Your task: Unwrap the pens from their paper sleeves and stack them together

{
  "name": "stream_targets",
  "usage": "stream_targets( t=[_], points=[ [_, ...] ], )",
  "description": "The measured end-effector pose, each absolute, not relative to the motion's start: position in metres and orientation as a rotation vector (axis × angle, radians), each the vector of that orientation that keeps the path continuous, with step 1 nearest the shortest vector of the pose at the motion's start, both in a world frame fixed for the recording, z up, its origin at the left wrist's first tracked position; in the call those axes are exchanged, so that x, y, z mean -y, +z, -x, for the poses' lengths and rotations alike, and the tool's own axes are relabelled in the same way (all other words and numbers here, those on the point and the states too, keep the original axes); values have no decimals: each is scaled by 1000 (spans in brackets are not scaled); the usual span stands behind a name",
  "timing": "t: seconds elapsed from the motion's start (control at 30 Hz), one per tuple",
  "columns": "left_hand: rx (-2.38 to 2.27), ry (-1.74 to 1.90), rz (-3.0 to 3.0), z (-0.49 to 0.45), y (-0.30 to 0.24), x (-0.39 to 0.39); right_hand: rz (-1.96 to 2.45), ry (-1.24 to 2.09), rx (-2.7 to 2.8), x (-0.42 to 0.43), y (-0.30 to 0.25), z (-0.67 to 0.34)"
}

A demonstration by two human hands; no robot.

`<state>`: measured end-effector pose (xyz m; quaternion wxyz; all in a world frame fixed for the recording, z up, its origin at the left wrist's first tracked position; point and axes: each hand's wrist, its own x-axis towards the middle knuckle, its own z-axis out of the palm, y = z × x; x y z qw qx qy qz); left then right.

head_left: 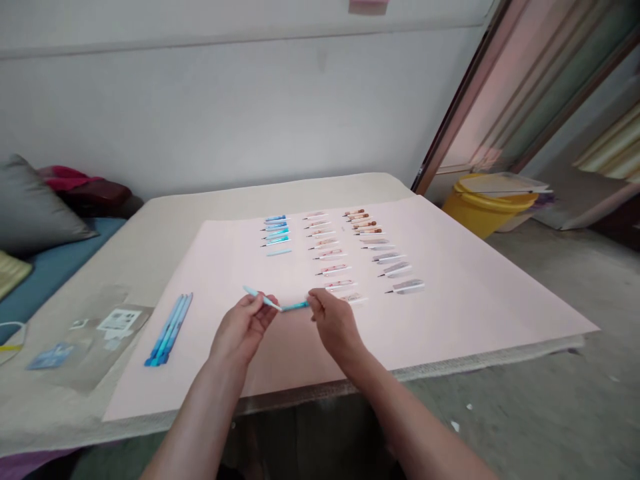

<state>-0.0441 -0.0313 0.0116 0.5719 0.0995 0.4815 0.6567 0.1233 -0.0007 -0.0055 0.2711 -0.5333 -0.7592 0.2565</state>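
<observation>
Currently: left hand (244,325) gripping pale pen (256,293), right hand (334,321) gripping blue pen (296,306); white label (119,321) on bag (86,371), print too small to read.

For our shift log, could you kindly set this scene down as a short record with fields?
Left hand: holds a slim pale-blue piece
Right hand: grips a bright-blue piece
Surface: pink sheet over a cream cover
Beyond hands: pen-like pieces in columns
Sheet's left side: three long blue pens, side by side
Far left: clear plastic packaging
Right of table: yellow bucket
</observation>
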Motion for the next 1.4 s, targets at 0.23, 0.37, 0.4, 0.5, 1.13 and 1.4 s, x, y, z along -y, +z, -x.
stream_targets(
  t=[0.23, 0.37, 0.4, 0.5, 1.13, 1.4],
  points=[
    [-1168, 1633, -62, 75, 10, 29, 1520, 281, 2585, -3, -18, -107],
    [-1149, 1613, -67, 74, 7, 28, 1493, 272, 2661, 2, -25, -98],
    [-1145, 1612, -74, 74, 7, 28, 1477, 290, 2660, 2, -26, -97],
    [-1143, 1609, -72, 75, 5, 28, 1424, 395, 2604, 2, -27, -100],
    [-1252, 1589, -334, 60, 5, 28, 1354, 340, 2557, 18, 2, -111],
    [-1359, 1499, -408, 52, 7, 32, 1326, 431, 2478, 22, 1, -103]
  ],
)
